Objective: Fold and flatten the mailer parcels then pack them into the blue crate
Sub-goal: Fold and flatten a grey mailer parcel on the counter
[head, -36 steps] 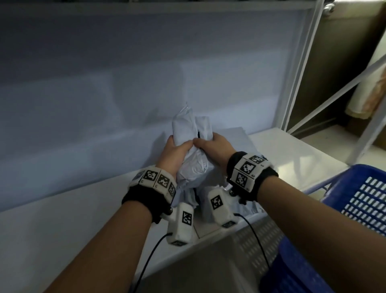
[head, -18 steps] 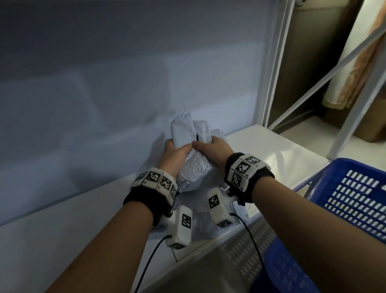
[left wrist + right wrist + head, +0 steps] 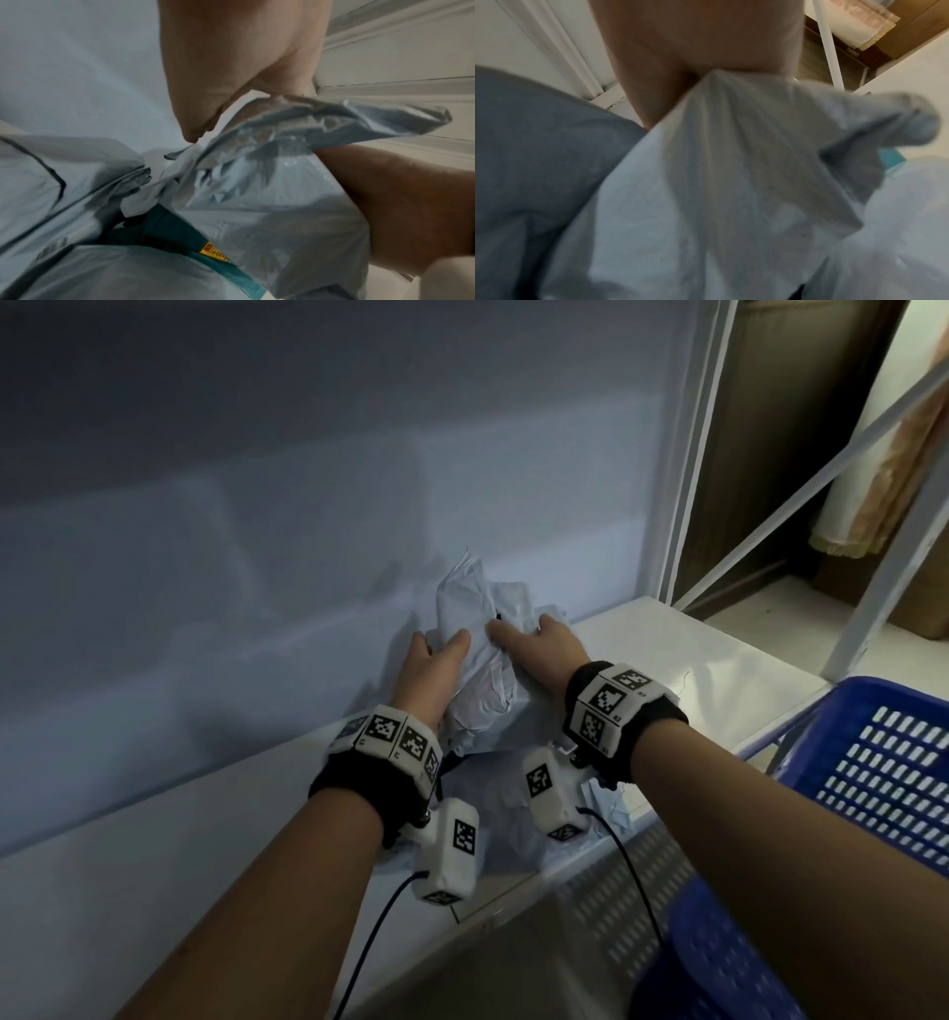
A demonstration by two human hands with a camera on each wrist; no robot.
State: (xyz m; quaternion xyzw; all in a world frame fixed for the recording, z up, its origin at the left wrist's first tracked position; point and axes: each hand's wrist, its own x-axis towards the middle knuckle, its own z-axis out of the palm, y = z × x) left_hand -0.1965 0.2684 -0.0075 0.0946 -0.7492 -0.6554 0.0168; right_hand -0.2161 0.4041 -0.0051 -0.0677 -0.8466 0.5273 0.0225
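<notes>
A crumpled grey-white mailer parcel (image 3: 482, 680) stands bunched on the white shelf (image 3: 667, 649) against the back wall. My left hand (image 3: 436, 670) grips its left side, thumb on the front. My right hand (image 3: 544, 644) grips its right side, thumb lying on top. In the left wrist view the left hand (image 3: 231, 71) sits over the parcel's wrinkled flap (image 3: 270, 192). The right wrist view shows the right hand (image 3: 693, 40) with a fold of the mailer (image 3: 706, 182) bunched under it. The blue crate (image 3: 898, 762) stands low at the right, off the shelf edge.
More flat grey mailers (image 3: 513, 793) lie under my wrists near the shelf's front edge. A teal packet with a yellow label (image 3: 180, 233) shows between them. A white upright post (image 3: 688, 454) and slanted bars (image 3: 821, 480) frame the shelf's right end.
My thumbs, which met at the middle of the parcel, have spread a little apart. Both hands stay on the parcel; the view has swung slightly, so the crate shows more.
</notes>
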